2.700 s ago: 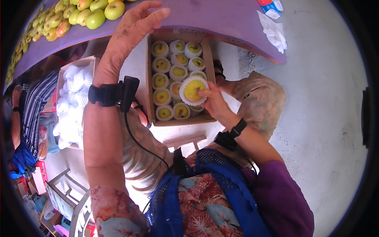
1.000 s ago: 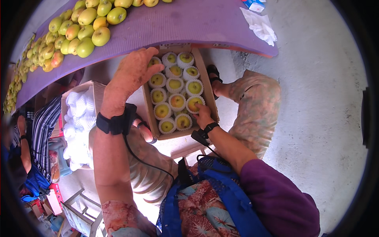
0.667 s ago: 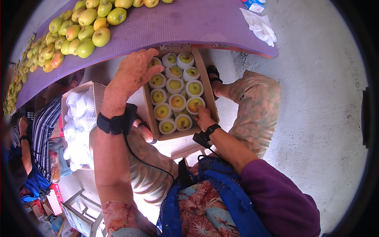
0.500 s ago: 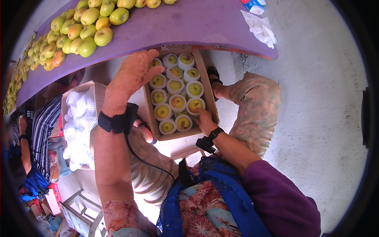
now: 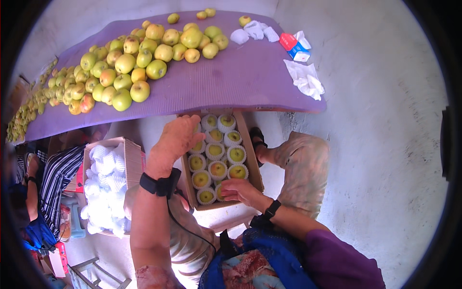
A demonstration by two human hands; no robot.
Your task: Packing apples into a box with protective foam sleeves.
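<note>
A cardboard box (image 5: 251, 166) holds rows of yellow-green apples (image 5: 215, 150) in white foam net sleeves. At its far left corner, my left hand (image 5: 175, 139) curls round a sleeved apple (image 5: 198, 127), thumb on the near side and fingers on the far side. The hand partly covers that apple. Over the near right corner, my right hand (image 5: 243, 191) has its fingers stretched out and apart. Its fingertips lie over a sleeved apple (image 5: 219, 192) that they mostly hide; whether they touch it I cannot tell.
A purple-covered table (image 5: 231, 91) beyond the box bears a heap of loose apples (image 5: 125, 63), foam sleeves (image 5: 255, 30), crumpled tissue (image 5: 306, 79) and a red-blue carton (image 5: 294, 47). Left stands a box of foam sleeves (image 5: 103, 183). Another person in striped trousers (image 5: 55, 178) sits farther left.
The view has tilted up, showing more of the table. My right hand has shifted from an apple at the box's right side to the near edge. My left hand stays at the far left corner.
</note>
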